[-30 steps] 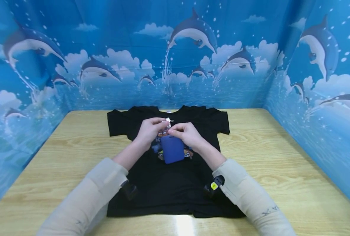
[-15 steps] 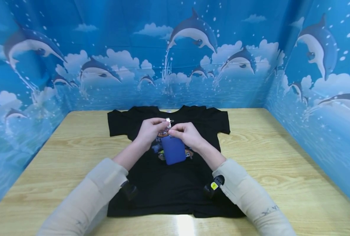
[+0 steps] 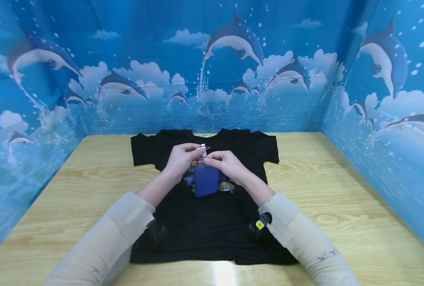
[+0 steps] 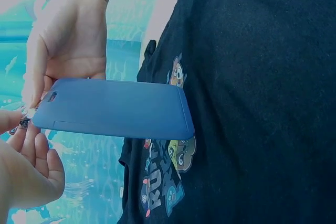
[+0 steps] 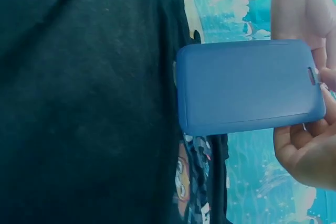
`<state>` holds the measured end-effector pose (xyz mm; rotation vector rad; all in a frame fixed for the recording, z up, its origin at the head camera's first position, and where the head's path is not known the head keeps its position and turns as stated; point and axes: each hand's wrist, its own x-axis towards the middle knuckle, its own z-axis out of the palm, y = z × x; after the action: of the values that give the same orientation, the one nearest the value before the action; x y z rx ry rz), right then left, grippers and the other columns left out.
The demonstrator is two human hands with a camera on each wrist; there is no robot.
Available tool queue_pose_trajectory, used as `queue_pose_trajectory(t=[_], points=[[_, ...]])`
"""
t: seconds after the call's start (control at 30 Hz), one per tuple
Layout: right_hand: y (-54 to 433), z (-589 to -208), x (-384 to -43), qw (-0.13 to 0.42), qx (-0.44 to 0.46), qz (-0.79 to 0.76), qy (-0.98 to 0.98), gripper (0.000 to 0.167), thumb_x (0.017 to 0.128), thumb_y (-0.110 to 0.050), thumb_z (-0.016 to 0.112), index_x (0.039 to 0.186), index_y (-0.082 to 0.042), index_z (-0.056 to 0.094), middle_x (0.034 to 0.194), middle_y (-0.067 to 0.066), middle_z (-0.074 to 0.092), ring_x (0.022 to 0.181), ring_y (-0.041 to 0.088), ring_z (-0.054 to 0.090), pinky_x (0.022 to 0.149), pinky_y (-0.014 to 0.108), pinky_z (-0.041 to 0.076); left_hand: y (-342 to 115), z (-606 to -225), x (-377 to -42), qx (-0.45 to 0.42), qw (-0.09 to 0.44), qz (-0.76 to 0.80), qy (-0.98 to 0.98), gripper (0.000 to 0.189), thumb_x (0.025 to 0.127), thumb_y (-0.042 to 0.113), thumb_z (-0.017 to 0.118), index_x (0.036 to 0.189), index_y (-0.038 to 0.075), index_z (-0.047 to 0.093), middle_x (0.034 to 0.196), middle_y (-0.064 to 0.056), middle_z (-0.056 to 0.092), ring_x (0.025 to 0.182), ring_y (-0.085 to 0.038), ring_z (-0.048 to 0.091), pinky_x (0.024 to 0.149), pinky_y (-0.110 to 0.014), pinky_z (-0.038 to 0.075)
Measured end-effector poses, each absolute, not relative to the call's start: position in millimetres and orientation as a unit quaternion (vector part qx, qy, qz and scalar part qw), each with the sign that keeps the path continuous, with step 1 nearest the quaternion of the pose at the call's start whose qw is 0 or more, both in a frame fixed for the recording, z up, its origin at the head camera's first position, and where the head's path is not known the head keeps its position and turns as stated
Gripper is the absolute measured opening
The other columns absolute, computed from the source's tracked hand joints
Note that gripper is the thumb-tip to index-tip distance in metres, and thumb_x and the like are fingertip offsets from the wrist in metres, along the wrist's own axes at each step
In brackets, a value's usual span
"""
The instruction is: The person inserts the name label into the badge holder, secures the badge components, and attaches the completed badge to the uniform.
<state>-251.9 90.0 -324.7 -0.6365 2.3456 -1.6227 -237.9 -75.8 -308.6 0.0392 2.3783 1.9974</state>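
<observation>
A flat blue card holder (image 3: 206,181) hangs below my two hands, its narrow slot at the top end. In the left wrist view the blue card holder (image 4: 115,109) stays off the shirt. My left hand (image 3: 182,159) pinches a small silver metal clip (image 3: 203,150) between thumb and fingers. Close beside it, my right hand (image 3: 230,163) pinches the small fitting at the holder's slot; fingertips partly hide this join. Underneath lies a black T-shirt (image 3: 205,230) with a cartoon print (image 3: 227,186), spread flat, its neckline at the far side.
A light wood-grain table (image 3: 305,190) bears the shirt. Blue curtains (image 3: 155,111) printed with dolphins stand at the back and both sides. A black wrist device with a yellow mark (image 3: 260,225) sits at my right sleeve.
The card holder has swung slightly left and turned a little, uncovering more of the print's right side. Both hands stay nearly in place, with their pinch kept.
</observation>
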Motion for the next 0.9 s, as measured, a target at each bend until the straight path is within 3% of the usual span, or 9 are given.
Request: queue_pose_trajectory(t=[0.13, 0.3, 0.43, 0.63, 0.9], points=[[90.1, -325.7, -253.8, 0.094, -0.218, -0.532, 0.813, 0.023, 0.089, -0.024, 0.063, 0.096, -0.003, 0.069, 0.089, 0.005, 0.066, 0.079, 0.018, 0.056, 0.068, 0.03, 0.044, -75.8, -308.1, -237.3, 0.025, 0.005, 0.632, 0.775, 0.03, 0.09, 0.021, 0.061, 0.111, 0.0, 0.064, 0.099, -0.013, 0.064, 0.089, -0.029, 0.062, 0.071, -0.032, 0.051], [86.4, -323.4, -251.4, 0.051, -0.212, -0.509, 0.833, 0.021, 0.084, -0.028, 0.069, 0.085, -0.007, 0.065, 0.08, 0.003, 0.062, 0.072, 0.018, 0.054, 0.064, 0.029, 0.044, -74.9, -304.9, -235.6, 0.032, -0.011, 0.622, 0.782, 0.03, 0.089, 0.021, 0.061, 0.11, 0.0, 0.064, 0.1, -0.014, 0.064, 0.094, -0.035, 0.059, 0.07, -0.034, 0.05], [82.3, -321.8, -248.8, -0.001, -0.205, -0.479, 0.854, 0.024, 0.081, -0.03, 0.072, 0.08, -0.009, 0.061, 0.076, 0.002, 0.06, 0.07, 0.018, 0.055, 0.061, 0.029, 0.044, -75.1, -305.4, -236.2, 0.03, -0.022, 0.614, 0.788, 0.029, 0.088, 0.022, 0.063, 0.107, 0.0, 0.066, 0.1, -0.012, 0.064, 0.092, -0.032, 0.057, 0.074, -0.042, 0.048], [79.2, -320.9, -246.7, -0.086, -0.176, -0.429, 0.882, 0.026, 0.077, -0.032, 0.075, 0.076, -0.011, 0.06, 0.069, -0.001, 0.059, 0.062, 0.014, 0.053, 0.056, 0.028, 0.042, -76.0, -306.7, -237.2, 0.039, -0.044, 0.597, 0.8, 0.029, 0.087, 0.023, 0.064, 0.107, 0.001, 0.066, 0.101, -0.011, 0.065, 0.09, -0.025, 0.057, 0.07, -0.034, 0.046], [75.0, -324.0, -245.5, -0.125, -0.198, -0.432, 0.871, 0.02, 0.078, -0.029, 0.075, 0.079, -0.011, 0.067, 0.074, -0.002, 0.064, 0.064, 0.01, 0.058, 0.058, 0.026, 0.047, -73.3, -303.4, -234.7, 0.04, -0.052, 0.592, 0.803, 0.028, 0.087, 0.023, 0.065, 0.106, 0.002, 0.067, 0.101, -0.011, 0.065, 0.092, -0.022, 0.058, 0.074, -0.035, 0.048]])
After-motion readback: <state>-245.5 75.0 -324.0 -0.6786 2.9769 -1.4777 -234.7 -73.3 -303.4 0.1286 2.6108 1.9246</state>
